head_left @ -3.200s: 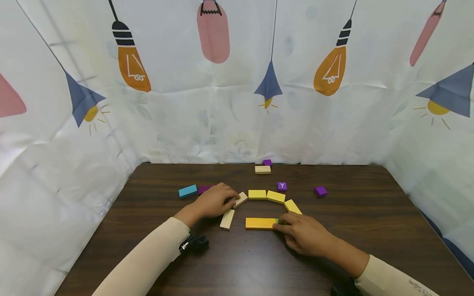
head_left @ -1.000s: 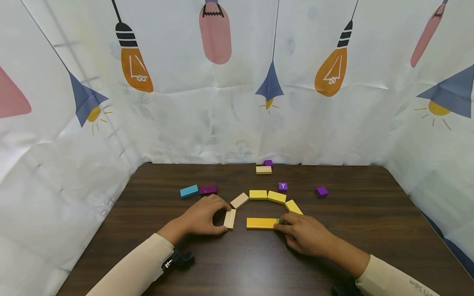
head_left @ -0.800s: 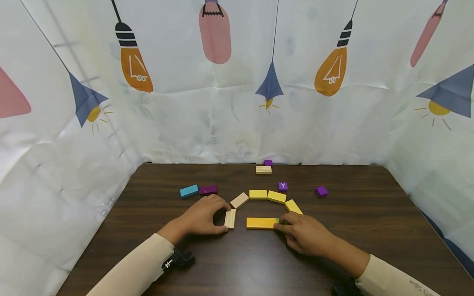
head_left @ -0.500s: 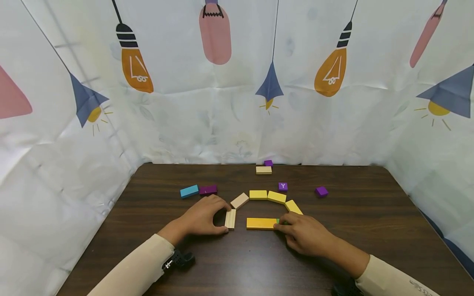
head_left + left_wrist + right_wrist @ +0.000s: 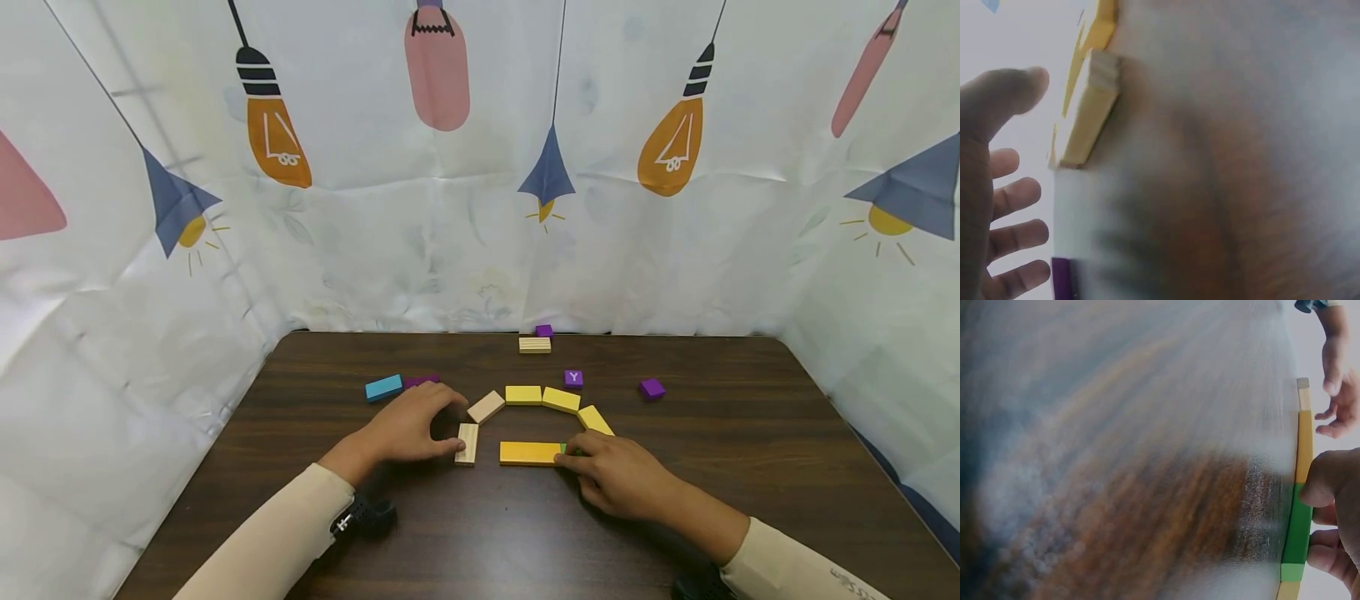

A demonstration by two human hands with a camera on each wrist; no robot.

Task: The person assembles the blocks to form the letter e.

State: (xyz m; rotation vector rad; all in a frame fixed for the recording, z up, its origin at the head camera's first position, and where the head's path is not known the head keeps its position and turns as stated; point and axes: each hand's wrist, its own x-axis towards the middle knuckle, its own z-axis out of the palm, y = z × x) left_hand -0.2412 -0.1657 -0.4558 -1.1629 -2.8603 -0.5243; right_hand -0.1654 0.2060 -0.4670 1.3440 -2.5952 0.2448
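My left hand [image 5: 405,425] hovers at the left end of a curved row of blocks, fingers apart. Its thumb overlaps a pale wooden block [image 5: 467,450] in the head view; in the left wrist view, hand and block [image 5: 1088,112] look apart. A second pale block [image 5: 486,407] slants beyond it, then yellow blocks [image 5: 522,396] continue the arc. My right hand [image 5: 622,475] pinches a green block [image 5: 1297,525] between thumb and fingers. The green block lies end to end with an orange-yellow block [image 5: 528,453]. In the head view the right hand hides most of the green block.
A blue block [image 5: 384,388] and a partly covered dark purple block [image 5: 420,381] lie beyond the left hand. Purple cubes [image 5: 573,379] and another pale block [image 5: 534,345] sit farther back. A patterned white curtain [image 5: 480,250] surrounds the brown table [image 5: 315,358].
My left hand moved from the slanted pale block to the nearer one, which shifted slightly right and straightened. The fingers have since let go and spread. My right hand stayed put.
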